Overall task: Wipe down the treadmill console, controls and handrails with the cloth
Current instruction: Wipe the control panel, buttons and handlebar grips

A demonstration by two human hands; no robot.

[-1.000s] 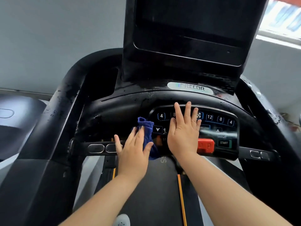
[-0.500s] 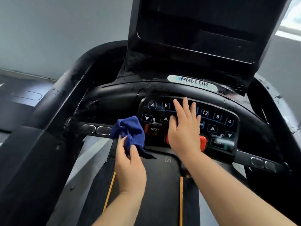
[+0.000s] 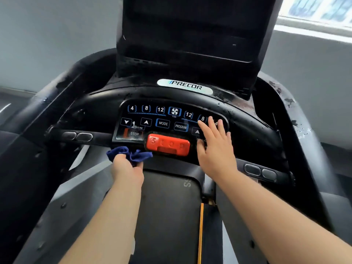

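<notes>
The black treadmill console [image 3: 99,109] fills the view, with a keypad panel [image 3: 162,119] of blue-lit buttons and a red stop bar [image 3: 167,145] below it. My left hand [image 3: 126,169] grips a bunched dark blue cloth [image 3: 131,154] just under the panel's lower left edge, left of the red bar. My right hand [image 3: 215,145] lies flat with straight fingers on the right side of the keypad, covering the buttons there. Cross handrails run out to each side, the left handrail [image 3: 78,137] and the right handrail [image 3: 261,171] each bearing oval metal sensors.
A dark screen housing [image 3: 190,35] rises above the console. Thick black side arms, the right side arm [image 3: 297,130] scuffed and spotted, curve toward me. The running belt [image 3: 167,216] with a yellow stripe lies below. A grey wall and a window at top right are behind.
My left hand with the cloth dropped from the keypad's left side to below its lower edge. My right hand slid rightward across the keypad, uncovering the middle buttons and red stop bar.
</notes>
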